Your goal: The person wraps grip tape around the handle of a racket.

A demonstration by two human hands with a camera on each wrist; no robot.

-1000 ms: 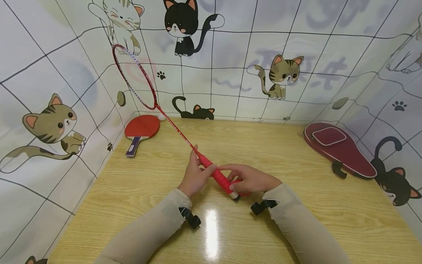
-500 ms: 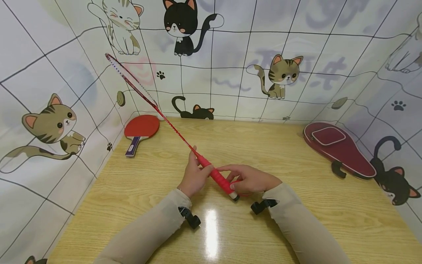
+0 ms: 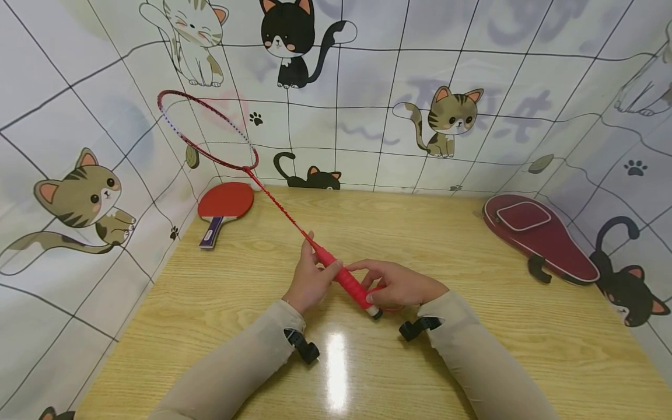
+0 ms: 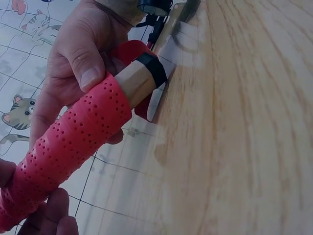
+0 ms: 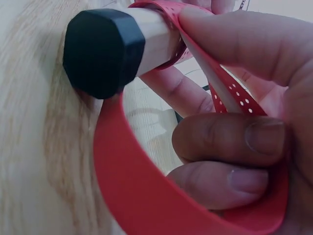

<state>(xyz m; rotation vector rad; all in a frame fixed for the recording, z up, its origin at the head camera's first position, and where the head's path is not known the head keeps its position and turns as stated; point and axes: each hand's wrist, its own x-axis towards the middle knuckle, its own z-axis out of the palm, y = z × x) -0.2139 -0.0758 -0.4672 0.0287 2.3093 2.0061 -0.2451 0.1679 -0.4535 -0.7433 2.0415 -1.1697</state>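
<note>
In the head view my left hand [image 3: 310,284] holds a red badminton racket [image 3: 278,204] by the upper part of its handle, the shaft pointing up and left. Red perforated overgrip tape [image 4: 73,129] is wound round the handle. Bare wood [image 4: 134,83] and a black butt cap [image 5: 98,54] show at its lower end. My right hand [image 3: 401,283] pinches the tape beside that end, thumb against the handle. The loose tape [image 5: 142,191] loops below and passes through the curled right fingers. No strings can be made out in the racket head.
A red table tennis bat [image 3: 227,201] lies at the back left of the wooden table [image 3: 420,233]. At the right lies a dark red racket case [image 3: 541,239] with a black strap. Cat-patterned walls [image 3: 367,146] stand behind and at both sides.
The racket has turned about its shaft: its head passed from a steep slant through edge-on to a flatter oval. Both hands stay nearly in place.
</note>
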